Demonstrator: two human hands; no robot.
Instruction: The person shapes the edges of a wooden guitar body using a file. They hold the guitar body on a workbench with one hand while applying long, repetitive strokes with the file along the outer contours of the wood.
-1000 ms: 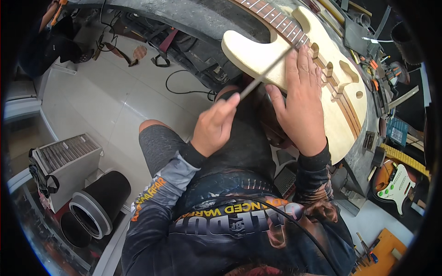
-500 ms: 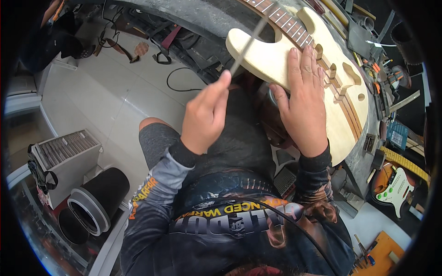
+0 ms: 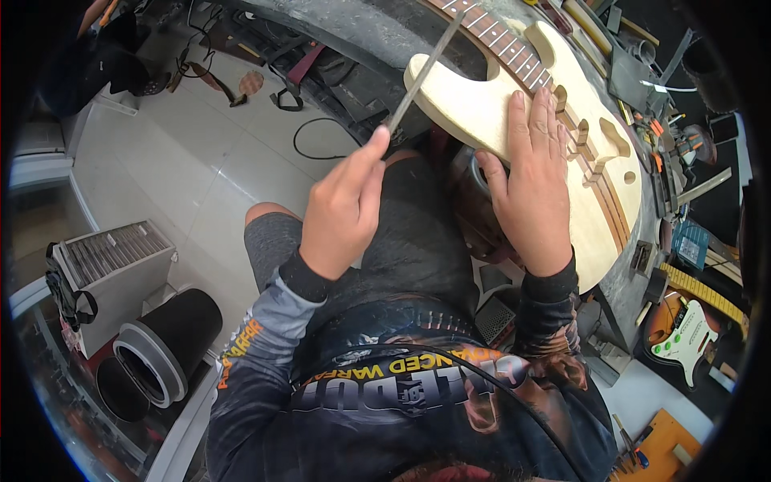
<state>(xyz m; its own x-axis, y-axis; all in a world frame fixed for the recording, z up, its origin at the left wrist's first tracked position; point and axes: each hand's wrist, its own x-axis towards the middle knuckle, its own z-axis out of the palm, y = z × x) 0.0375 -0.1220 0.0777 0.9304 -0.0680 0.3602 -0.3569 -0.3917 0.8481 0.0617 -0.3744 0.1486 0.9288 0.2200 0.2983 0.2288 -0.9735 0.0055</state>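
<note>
My left hand (image 3: 341, 213) is closed around the near end of a long, narrow metal file (image 3: 427, 71); its handle end is hidden in the fingers. The file slants up and away, across the rounded horn of an unpainted pale wood electric guitar body (image 3: 474, 100). Whether it touches the horn's edge I cannot tell. My right hand (image 3: 536, 189) lies flat on the body's top, fingers stretched out beside the neck's end, thumb near the body's edge. A dark fretted neck (image 3: 506, 44) with dot inlays runs off the top. Cut-out cavities and a brown centre stripe show right of my hand.
The guitar body rests on a grey, worn workbench (image 3: 353, 36) with tools along its right side. A sunburst guitar with a pale green pickguard (image 3: 685, 341) lies at the right. On the left floor are a black bin (image 3: 181, 333) and a white slotted box (image 3: 120, 265).
My left hand has drawn back down and to the left with the file, which was blurred and is now sharp. The right hand stays flat on the guitar body.
</note>
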